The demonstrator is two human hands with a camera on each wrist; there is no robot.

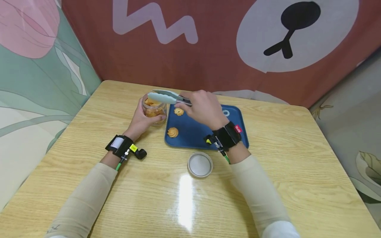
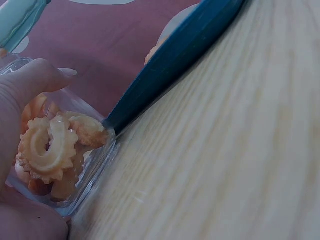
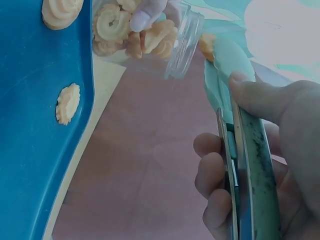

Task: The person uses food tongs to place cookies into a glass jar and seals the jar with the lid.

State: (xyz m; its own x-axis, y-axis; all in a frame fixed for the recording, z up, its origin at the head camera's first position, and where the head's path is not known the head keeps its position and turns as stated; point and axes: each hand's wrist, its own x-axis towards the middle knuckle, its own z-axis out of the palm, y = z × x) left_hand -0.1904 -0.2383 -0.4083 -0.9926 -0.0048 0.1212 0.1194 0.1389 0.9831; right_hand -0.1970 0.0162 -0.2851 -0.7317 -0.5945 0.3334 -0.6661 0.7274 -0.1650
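Note:
My left hand (image 1: 140, 117) grips a clear jar (image 1: 160, 110) of cookies (image 2: 47, 150) by its side, on the left of the table. My right hand (image 1: 203, 107) holds a pair of tongs (image 1: 163, 97), their pale green tips just above the jar's mouth. In the right wrist view, a piece of cookie (image 3: 206, 46) shows at the tips of the tongs, beside the jar's rim (image 3: 185, 45). Two cookies lie apart on the blue tray (image 1: 193, 134): one ring-shaped cookie (image 1: 178, 111) near the jar, one swirled cookie (image 1: 173, 132) towards the front left corner.
A round lid (image 1: 200, 164) lies on the wooden table (image 1: 143, 191) in front of the tray. On the tray's far right side shows a pale blue ring (image 1: 226, 113), partly behind my right wrist. A brown printed wall covering (image 1: 143, 59) rises behind the table.

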